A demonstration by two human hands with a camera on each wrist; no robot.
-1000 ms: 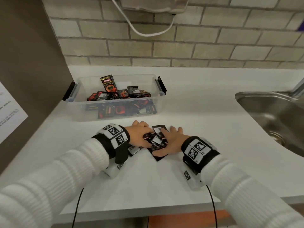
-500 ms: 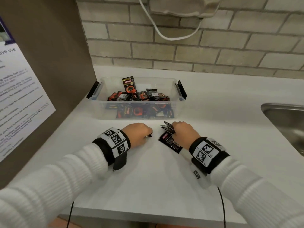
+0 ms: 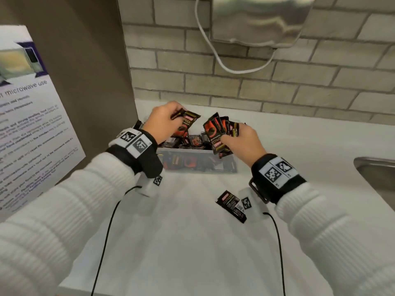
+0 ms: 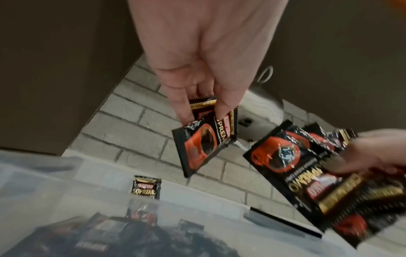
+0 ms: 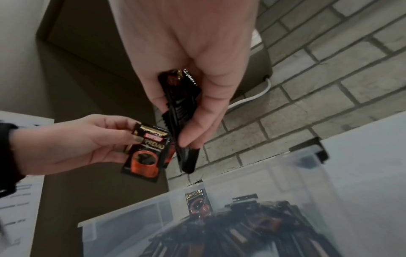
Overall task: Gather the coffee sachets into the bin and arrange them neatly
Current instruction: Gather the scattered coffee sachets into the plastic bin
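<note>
Plainly, both hands (image 3: pixel 164 122) (image 3: pixel 241 139) grip "SUPREMO" sachets (image 3: pixel 215 131)

White ribbed knit sleeves (image 3: pixel 70 210) are worn on both arms. Black wrist straps (image 3: pixel 277 180) are fitted over the cuffs, each topped with white tags printed with black square markers (two per strap). Thin black cables (image 3: pixel 102 238) are seen trailing beneath the wrists.
</note>
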